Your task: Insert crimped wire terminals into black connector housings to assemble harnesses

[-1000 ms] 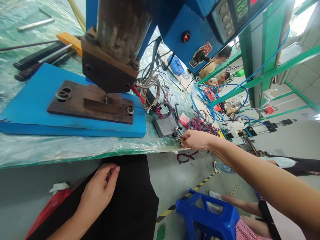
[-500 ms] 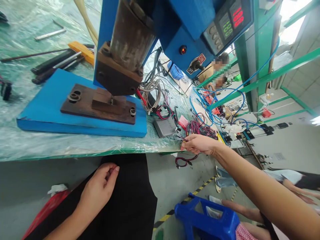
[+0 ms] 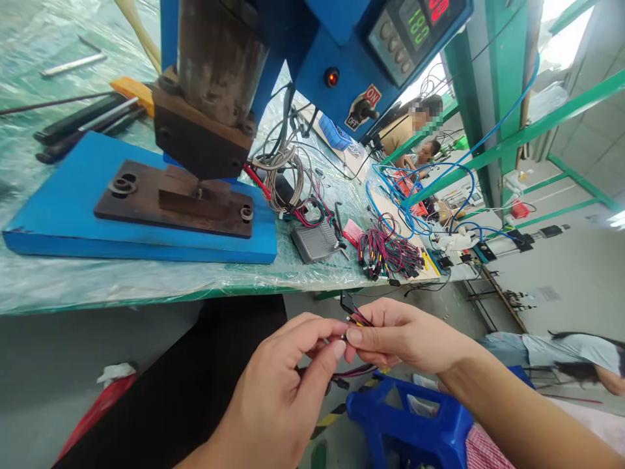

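In front of the bench edge, my right hand [image 3: 398, 335] is closed on a wire harness [image 3: 362, 318] with thin dark, red and yellow leads. A black connector [image 3: 347, 302] sticks up above its fingers, and more of the leads hang below. My left hand [image 3: 288, 378] meets it from the left, thumb and forefinger pinched on a small dark end of the harness; the fingertips hide most of that piece. Beyond my hands, a pile of similar wire harnesses [image 3: 388, 251] lies at the bench edge.
A blue press [image 3: 131, 238] with a lit temperature display stands on the plastic-covered bench [image 3: 146, 286]. Beside it are a grey box [image 3: 316, 242], coiled cables and, to the left, hand tools [image 3: 81, 124]. A blue stool [image 3: 415, 417] stands below right. Other people are farther off.
My right hand has drawn back from the harness pile towards me, bringing a wire harness. My left hand has risen from my lap to meet it. The view has shifted slightly to the right.
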{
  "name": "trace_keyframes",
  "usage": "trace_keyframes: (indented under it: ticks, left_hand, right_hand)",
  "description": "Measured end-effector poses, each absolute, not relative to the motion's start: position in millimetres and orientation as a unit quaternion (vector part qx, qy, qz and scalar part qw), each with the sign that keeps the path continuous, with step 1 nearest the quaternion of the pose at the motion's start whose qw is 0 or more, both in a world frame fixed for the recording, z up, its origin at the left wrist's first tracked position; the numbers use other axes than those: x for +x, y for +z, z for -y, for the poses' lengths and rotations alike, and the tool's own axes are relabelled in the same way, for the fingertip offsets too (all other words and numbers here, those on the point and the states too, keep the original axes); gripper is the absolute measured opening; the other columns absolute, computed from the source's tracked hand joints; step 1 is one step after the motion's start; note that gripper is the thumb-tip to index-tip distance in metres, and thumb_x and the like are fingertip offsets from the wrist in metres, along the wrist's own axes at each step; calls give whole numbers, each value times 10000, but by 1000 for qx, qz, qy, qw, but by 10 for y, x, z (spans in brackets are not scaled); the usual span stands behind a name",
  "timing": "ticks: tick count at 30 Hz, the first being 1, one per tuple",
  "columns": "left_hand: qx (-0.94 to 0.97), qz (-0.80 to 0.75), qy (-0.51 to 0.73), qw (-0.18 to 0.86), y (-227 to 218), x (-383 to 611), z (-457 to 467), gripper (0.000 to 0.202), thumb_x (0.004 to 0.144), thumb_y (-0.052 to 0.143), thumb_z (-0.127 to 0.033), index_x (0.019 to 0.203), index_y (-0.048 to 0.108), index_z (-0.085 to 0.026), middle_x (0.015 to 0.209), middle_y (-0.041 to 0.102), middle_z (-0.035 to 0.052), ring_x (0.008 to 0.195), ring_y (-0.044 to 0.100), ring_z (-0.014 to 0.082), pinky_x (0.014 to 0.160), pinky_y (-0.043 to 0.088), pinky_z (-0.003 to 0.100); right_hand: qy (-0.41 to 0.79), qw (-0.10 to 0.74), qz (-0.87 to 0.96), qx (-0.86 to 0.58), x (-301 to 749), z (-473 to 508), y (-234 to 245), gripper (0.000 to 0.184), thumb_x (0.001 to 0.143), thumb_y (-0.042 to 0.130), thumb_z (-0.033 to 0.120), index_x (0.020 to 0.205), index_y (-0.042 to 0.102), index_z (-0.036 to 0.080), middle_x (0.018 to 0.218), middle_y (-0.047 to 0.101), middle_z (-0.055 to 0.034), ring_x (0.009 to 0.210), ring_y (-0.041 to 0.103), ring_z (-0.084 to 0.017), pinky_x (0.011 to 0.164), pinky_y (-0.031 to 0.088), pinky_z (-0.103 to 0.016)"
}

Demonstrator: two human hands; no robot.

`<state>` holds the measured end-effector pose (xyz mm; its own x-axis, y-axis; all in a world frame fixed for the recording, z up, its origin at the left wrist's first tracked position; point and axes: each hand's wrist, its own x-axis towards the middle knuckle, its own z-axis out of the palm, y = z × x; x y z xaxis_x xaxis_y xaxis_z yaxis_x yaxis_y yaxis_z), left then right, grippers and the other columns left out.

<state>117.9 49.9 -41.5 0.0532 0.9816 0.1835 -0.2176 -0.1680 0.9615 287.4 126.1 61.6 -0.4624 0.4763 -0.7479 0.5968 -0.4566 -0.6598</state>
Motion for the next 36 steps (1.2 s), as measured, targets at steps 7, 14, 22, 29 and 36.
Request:
trace_keyframes:
  ticks: [7, 14, 22, 29, 36]
  left_hand:
    - [456, -397, 573, 553, -472, 1231, -489, 166, 948, 623, -343, 949, 785, -306, 828, 770, -17, 722, 736, 167, 655, 626, 256]
    - [480, -416, 589, 499, -502, 1267, -509, 198, 967, 596, -330, 925, 787, -301, 844, 761, 1, 744, 717, 177, 628, 601, 257]
    - [468, -464, 583, 476, -562, 1257, -543, 189, 959, 597, -410, 946, 742, -289, 854, 750, -10, 750, 723, 171, 621, 602, 243]
    - [586, -537, 515, 322, -1500, 1085, -586, 226, 1024, 511, -357, 986, 700, -240, 897, 713, 6, 775, 696, 160, 681, 557, 251]
    - [659, -500, 495, 265, -2010, 1018, -556, 231, 1001, 528, -308, 1006, 745, -231, 921, 731, 42, 864, 710, 214, 801, 575, 343]
  right_hand:
    - [-679, 31, -520, 518, 2880, -1243, 561, 437, 870, 721, 570, 808, 647, 144, 547, 454, 83, 474, 297, -66, 453, 162, -246]
    - [-615, 34, -585, 527, 2896, -1262, 566, 465, 814, 767, 595, 772, 604, 161, 610, 412, 83, 552, 262, -82, 498, 174, -265]
    - [-596, 14, -579, 556, 2949, -1290, 542, 416, 840, 744, 571, 893, 669, 166, 517, 339, 120, 475, 204, -79, 451, 123, -269]
    - [-450, 75, -659, 599, 3164, -1670, 509, 405, 878, 605, 584, 867, 617, 180, 558, 341, 105, 492, 238, -90, 468, 178, -255]
    - [-340, 180, -685, 619, 3311, -2201, 411, 283, 911, 610, 413, 757, 616, 176, 524, 328, 105, 461, 266, -87, 472, 184, -258]
